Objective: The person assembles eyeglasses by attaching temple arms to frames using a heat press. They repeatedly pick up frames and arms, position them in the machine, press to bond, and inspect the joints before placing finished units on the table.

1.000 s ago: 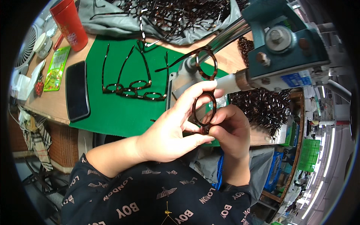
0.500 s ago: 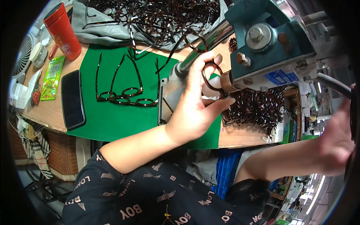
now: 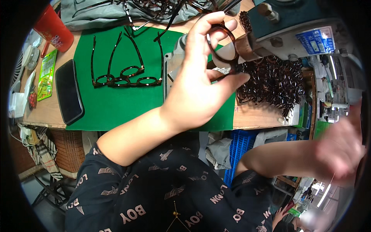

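My left hand [image 3: 197, 85] pinches a dark tortoiseshell eyeglass frame [image 3: 233, 41] between thumb and fingers. One round rim rests against the copper-coloured round end [image 3: 244, 47] of a green-and-grey bench machine [image 3: 305, 19]. The other end of the frame runs up beyond my fingertips, partly hidden. Far to the right, my right hand [image 3: 338, 150] is raised beside a dark upright edge, smeared by motion, so its grip does not show. Two similar eyeglass frames [image 3: 150, 83] lie overlapping on the green mat [image 3: 123, 110], temples pointing away from me.
Many more tortoiseshell frames are heaped on a grey cloth [image 3: 89, 18] at the back. A dense pile of dark frames [image 3: 270, 83] sits below the machine. On the left are a phone [image 3: 69, 92], a red tumbler [image 3: 56, 31] and a green packet [image 3: 46, 75].
The view has shifted, so the bench sits higher in the picture. My left hand still holds the eyeglass frame at the machine. The right hand is more blurred, slightly lower relative to the machine.
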`<state>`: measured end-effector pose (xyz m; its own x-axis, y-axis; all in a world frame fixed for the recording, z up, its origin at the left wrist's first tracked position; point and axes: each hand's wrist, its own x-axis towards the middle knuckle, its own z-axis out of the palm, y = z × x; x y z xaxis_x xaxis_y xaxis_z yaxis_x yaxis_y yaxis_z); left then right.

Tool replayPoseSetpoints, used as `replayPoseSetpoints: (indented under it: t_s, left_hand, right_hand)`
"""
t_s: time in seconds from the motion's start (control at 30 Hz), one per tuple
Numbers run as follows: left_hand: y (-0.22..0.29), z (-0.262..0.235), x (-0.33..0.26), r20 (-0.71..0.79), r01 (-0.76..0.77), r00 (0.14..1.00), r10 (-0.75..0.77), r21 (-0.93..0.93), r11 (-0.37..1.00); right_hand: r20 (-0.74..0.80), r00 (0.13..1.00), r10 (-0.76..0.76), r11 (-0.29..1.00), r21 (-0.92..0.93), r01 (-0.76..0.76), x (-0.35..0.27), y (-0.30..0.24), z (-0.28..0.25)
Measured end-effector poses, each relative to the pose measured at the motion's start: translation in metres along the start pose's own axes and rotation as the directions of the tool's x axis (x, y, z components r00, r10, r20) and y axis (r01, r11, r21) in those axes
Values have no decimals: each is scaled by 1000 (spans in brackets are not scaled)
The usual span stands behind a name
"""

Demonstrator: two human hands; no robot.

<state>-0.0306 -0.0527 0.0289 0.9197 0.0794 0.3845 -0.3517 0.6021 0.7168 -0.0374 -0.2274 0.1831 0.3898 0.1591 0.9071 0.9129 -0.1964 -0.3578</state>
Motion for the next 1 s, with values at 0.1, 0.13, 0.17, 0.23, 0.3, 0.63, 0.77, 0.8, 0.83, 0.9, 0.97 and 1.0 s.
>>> replayPoseSetpoints:
  t_s: [0.1, 0.13, 0.17, 0.23, 0.3, 0.63, 0.77, 0.8, 0.83, 0.9, 0.97, 1.0]
  left_hand:
    - [25, -14, -18, -41, -19, 999, 20, 38, 999]
    - [31, -17, -22, -81, -13, 997, 13, -4, 1000]
    - [37, -25, -27, -82, 11, 997, -15, -49, 999]
    - [40, -40, -36, -43, 40, 998, -40, -1, 999]
    - [42, -43, -45, -63, 74, 995, -73, 17, 997]
    - [60, -36, -62, 127, 415, 910, -395, -247, 876]
    - [53, -52, -63, 507, 489, 816, -277, -351, 799]
    - [54, -57, -64, 575, 563, 758, -307, -341, 752]
    - [53, -60, -65, 640, 633, 694, -330, -325, 703]
    - [47, -62, -67, 647, 581, 705, -291, -291, 761]
    - [52, -59, -69, 577, 577, 730, -367, -232, 783]
    - [63, -55, -67, 545, 702, 631, -553, -98, 705]
  right_hand:
    - [215, 939, 269, 831, -545, -113, -93, 42, 17]
    - [179, 718, 672, 723, -364, -587, -134, 50, 20]
    - [223, 562, 796, 602, -208, -771, -179, 62, 26]
    - [215, 469, 857, 515, -395, -761, -226, 62, 38]
    - [187, 498, 846, 527, -426, -735, -246, 60, 44]
    - [322, 562, 762, 615, -632, -472, -240, 74, 48]
    - [365, 435, 823, 567, -575, -590, -236, 64, 35]
    - [316, 508, 801, 594, -523, -610, -239, 63, 34]
    - [300, 511, 806, 589, -501, -634, -241, 63, 31]
    - [276, 512, 813, 580, -447, -681, -246, 65, 26]
    - [289, 490, 822, 568, -453, -687, -248, 65, 25]
    - [298, 481, 825, 565, -467, -680, -246, 65, 26]
